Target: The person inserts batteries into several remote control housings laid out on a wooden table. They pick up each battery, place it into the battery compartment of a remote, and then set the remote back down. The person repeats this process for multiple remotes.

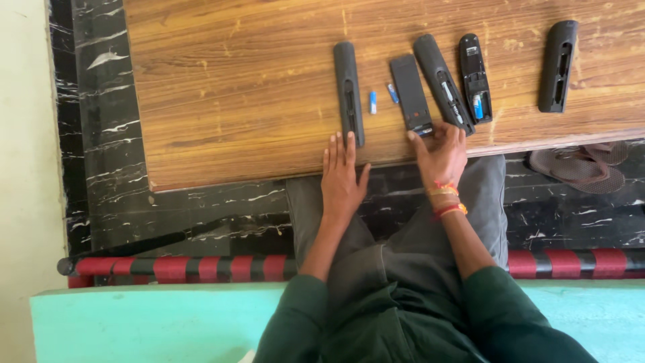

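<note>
Flat black rectangular remote control is lying back-up on the brown wooden table, near edge. Right hand is touching its lower end, fingers narrow. Left hand is resting flat, fingers spread, below a long black remote. Two small blue batteries are lying between.

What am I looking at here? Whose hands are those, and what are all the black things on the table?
The one picture comes from a camera worn on a person's head, looking down at their own lap and hands. In front of them is a wooden table. Five black remote controls lie on it in a row; some have open backs. Two small blue-and-white batteries lie between two of them. The left hand rests flat at the table edge, fingertips by the leftmost remote. The right hand touches the bottom end of the flat remote. Neither hand lifts anything. Sandals lie on the floor.
</note>
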